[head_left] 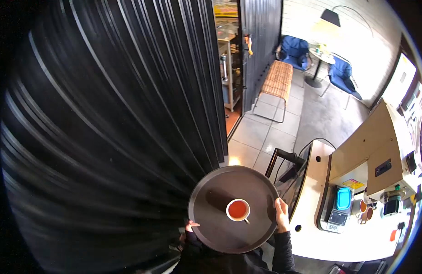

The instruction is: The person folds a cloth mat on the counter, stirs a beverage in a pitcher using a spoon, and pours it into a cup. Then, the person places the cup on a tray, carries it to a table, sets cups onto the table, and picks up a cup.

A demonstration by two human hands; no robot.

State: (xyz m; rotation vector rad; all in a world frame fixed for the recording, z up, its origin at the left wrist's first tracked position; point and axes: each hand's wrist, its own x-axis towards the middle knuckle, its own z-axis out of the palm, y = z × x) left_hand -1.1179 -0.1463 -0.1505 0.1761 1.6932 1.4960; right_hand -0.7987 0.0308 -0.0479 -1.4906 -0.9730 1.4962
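A round dark brown tray [220, 237] is held level in front of me by both hands. My left hand [191, 226] grips its left rim, with the thumb on top and the other fingers hidden below. At the right rim, my right hand [281, 214] holds it the same way, its thumb over the edge. Near the tray's middle stands a white cup [247, 214] of reddish liquid, its handle pointing down to the right. Neither hand touches the cup.
Black ribbed wall [128, 114] on the left, with an open doorway [229, 68]. On the right, a counter [284, 246] bears a scale [337, 218], a blue container [344, 198], cups [366, 213] and a machine. Beyond are a wicker bench [277, 80], blue chairs [294, 51] and a round table [327, 57].
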